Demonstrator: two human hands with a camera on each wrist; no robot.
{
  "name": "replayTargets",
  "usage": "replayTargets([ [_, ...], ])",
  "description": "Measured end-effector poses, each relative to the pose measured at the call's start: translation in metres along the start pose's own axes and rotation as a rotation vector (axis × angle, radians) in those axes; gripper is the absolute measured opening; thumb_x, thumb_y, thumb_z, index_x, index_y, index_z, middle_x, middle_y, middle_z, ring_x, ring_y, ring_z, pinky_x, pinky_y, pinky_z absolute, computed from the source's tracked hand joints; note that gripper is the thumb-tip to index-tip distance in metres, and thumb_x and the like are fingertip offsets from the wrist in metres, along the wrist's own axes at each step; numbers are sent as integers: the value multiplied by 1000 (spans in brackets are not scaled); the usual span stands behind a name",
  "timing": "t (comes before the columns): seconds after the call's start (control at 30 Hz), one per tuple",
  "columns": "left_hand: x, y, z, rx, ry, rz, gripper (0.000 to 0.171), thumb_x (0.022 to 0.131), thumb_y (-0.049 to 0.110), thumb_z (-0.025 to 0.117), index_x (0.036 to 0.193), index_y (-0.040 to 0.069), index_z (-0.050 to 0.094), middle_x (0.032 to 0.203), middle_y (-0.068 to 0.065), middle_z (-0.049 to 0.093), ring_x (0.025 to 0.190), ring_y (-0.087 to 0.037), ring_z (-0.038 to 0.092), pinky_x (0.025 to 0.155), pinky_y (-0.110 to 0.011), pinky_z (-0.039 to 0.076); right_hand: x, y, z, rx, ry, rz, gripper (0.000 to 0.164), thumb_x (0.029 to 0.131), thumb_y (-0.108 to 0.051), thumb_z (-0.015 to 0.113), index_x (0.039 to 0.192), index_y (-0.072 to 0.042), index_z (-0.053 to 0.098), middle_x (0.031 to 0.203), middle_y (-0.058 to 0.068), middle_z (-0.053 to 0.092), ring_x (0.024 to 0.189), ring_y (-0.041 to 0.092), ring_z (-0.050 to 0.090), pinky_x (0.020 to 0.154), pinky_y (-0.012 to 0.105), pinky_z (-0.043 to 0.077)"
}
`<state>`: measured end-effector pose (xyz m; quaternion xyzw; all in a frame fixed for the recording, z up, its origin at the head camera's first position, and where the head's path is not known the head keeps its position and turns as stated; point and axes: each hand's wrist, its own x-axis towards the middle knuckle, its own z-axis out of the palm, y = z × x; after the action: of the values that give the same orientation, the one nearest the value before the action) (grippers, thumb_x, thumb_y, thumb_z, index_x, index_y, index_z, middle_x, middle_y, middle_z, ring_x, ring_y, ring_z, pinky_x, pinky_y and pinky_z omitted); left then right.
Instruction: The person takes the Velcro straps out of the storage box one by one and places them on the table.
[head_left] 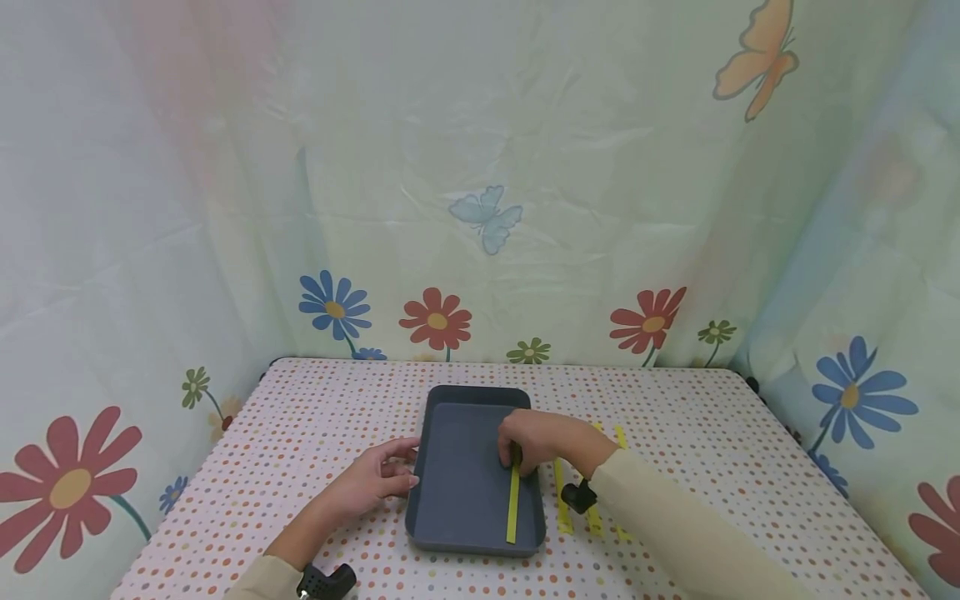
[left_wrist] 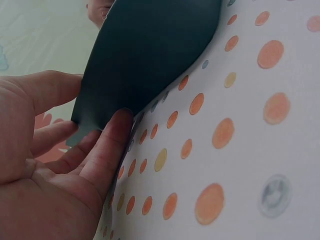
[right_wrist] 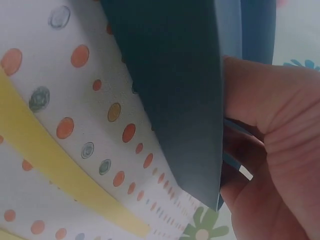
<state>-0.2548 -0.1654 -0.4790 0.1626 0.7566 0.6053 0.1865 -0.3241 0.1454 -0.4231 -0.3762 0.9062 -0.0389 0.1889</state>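
Observation:
A dark grey rectangular tray (head_left: 457,483) lies lengthwise on the dotted table. My left hand (head_left: 375,478) is at its left side, fingertips touching the outer wall (left_wrist: 145,55) with the fingers loosely bent. Over the right half of the tray, my right hand (head_left: 534,439) bends its fingers down around the far end of a flat yellow strip (head_left: 513,508). That strip runs along the tray's right side, its near end uncovered. The right wrist view shows the fingers reaching behind the tray wall (right_wrist: 175,100), which hides the strip and fingertips.
Several more yellow strips (head_left: 564,504) lie on the table right of the tray, partly under my right forearm. The table (head_left: 315,417) has a spotted cover. Behind and beside it hangs a curtain (head_left: 570,250) printed with flowers and butterflies.

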Motion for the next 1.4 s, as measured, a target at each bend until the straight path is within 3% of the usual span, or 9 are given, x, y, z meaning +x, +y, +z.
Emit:
replayTargets([
  [0.27,2,-5,-3,18,-4,1,68,100,13,66,157,-1,34,145,-26,50,110,-21,67,88,-34,61,1,-6,0,-59,16,23,18,79,-5,87,83,-20,78,87,-12,71,78,2,60,71,22,55],
  [1.4,1,-2,-2,30,-13,2,67,100,12,65,157,-3,33,147,-29,47,113,-23,66,89,-37,62,4,-7,1,-8,1,81,19,82,-4,84,84,-22,78,88,-13,68,79,3,59,72,24,54],
])
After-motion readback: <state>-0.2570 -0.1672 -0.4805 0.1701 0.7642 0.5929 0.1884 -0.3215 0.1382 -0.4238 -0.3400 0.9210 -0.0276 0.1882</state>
